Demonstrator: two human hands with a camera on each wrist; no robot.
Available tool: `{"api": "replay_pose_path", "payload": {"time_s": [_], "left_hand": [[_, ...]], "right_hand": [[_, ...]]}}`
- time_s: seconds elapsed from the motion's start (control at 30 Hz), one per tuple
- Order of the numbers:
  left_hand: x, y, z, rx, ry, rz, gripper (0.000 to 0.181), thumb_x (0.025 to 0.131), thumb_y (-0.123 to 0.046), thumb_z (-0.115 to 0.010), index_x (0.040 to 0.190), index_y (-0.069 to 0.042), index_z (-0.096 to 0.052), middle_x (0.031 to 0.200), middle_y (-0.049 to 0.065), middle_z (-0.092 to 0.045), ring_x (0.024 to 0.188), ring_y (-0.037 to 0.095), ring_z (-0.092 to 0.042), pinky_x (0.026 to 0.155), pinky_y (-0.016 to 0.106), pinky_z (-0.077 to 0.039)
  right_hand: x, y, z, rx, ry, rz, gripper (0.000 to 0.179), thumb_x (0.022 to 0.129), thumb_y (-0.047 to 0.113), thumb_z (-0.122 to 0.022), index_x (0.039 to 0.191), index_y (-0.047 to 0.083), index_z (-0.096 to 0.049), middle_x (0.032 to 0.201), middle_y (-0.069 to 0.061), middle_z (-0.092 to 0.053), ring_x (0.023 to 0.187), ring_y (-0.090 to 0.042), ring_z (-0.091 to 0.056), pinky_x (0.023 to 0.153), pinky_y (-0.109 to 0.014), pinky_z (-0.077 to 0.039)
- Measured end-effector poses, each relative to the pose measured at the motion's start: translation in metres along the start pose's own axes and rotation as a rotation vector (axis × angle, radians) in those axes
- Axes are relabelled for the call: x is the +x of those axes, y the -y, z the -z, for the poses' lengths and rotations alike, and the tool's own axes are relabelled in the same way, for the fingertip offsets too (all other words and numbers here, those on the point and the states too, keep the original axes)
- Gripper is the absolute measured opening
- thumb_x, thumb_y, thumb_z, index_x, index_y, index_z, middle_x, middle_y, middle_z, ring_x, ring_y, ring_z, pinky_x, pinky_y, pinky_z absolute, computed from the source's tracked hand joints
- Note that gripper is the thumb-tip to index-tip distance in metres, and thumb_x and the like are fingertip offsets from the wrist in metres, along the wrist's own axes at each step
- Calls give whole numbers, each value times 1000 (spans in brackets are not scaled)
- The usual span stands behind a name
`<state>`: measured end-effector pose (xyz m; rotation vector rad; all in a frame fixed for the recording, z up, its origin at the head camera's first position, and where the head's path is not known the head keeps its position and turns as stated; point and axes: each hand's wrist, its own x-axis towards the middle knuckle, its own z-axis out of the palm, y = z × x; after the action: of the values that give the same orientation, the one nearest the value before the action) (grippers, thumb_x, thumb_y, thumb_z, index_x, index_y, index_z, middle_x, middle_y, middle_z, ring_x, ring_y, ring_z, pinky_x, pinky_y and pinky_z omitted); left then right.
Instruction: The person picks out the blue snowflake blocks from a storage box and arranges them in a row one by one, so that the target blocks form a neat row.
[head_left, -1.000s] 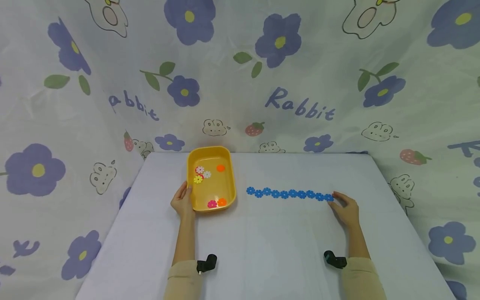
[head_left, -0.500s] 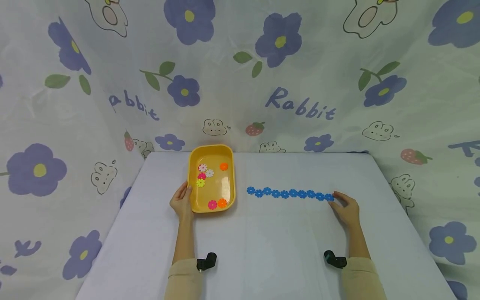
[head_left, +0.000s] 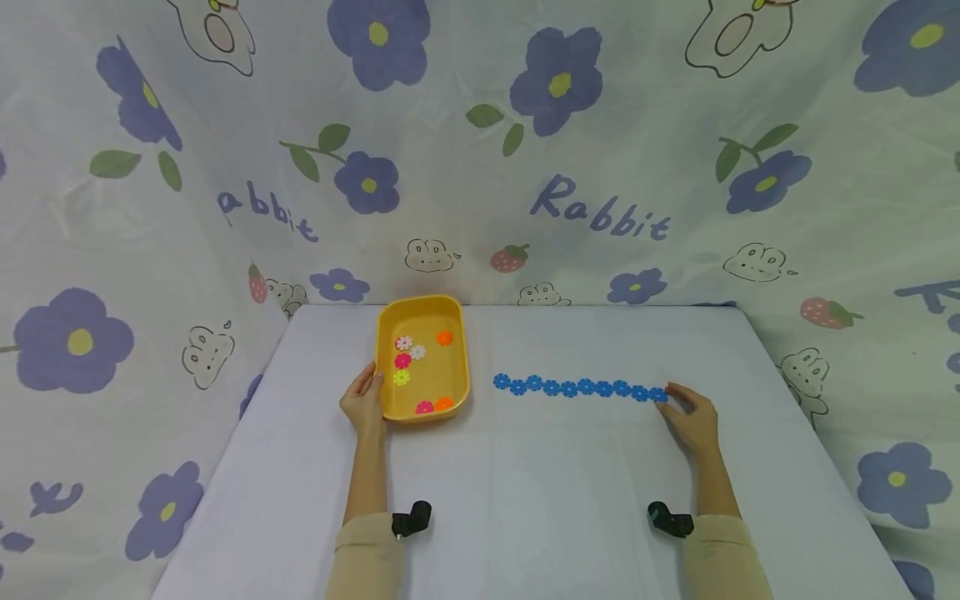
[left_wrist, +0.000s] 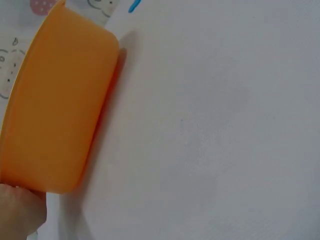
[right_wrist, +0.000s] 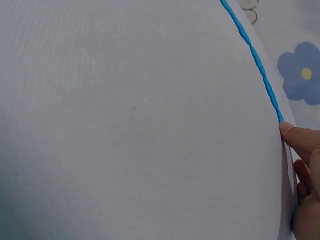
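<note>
My left hand (head_left: 363,402) grips the left side of a yellow plastic tray (head_left: 433,373). Several small flower discs lie inside it: white (head_left: 417,352), pink (head_left: 402,361), yellow-green (head_left: 402,377) and orange (head_left: 445,338). In the left wrist view the tray's outer wall (left_wrist: 60,100) leans, its underside close over the white surface, and part of the hand (left_wrist: 21,212) shows below. To the right, a chain of blue flower discs (head_left: 570,389) runs across the table. My right hand (head_left: 693,421) pinches its right end between thumb and forefinger; the right wrist view shows the chain (right_wrist: 259,64) edge-on.
A white cloth covers the table (head_left: 525,500). Behind it and at both sides hang printed fabric walls (head_left: 465,192) with flowers and rabbits. Black wrist cameras (head_left: 412,519) sit on both sleeves.
The tray first tips with its far edge higher, then comes back down. Inside, the yellow-green disc has slid toward me, apart from the pink one. The right hand and blue chain have stayed put.
</note>
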<state>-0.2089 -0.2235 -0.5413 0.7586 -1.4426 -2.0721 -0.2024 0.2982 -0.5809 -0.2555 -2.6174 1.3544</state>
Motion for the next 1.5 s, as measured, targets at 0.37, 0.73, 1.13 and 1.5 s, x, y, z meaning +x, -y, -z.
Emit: {"api": "replay_pose_path", "payload": {"time_s": [0.37,0.73,1.13,1.5], "left_hand": [[14,1,6,68,113,60,39,83,-2,-70,118,9,-60,78,-12,-69,83,1,-65,76,12,-52],[14,-4,18,130,152,69,38,82,-3,-70,118,8,-61,80,-15,-69,83,0,-64,75,11,-52],[7,0,20,249,149,97,39,86,-14,-68,123,-1,-61,114,-1,-66,100,4,-58,90,15,-47],[1,2,22,219,141,101,40,86,-12,-69,122,1,-61,96,-12,-66,99,4,-58,86,13,-48]], "right_hand": [[-3,1,1,-1,-13,10,46,84,5,-66,127,-5,-53,126,-26,-55,128,-41,-39,109,-53,-28],[-1,0,4,54,3,-13,51,86,9,-67,132,-3,-49,132,-23,-52,129,-38,-39,110,-50,-29],[-14,71,-17,346,-43,240,38,79,-12,-67,115,-16,-57,112,-35,-57,90,-6,-55,81,-19,-50],[-21,175,-103,530,407,487,37,80,-14,-64,115,-17,-56,108,-35,-59,93,-40,-59,85,-41,-54]]}}
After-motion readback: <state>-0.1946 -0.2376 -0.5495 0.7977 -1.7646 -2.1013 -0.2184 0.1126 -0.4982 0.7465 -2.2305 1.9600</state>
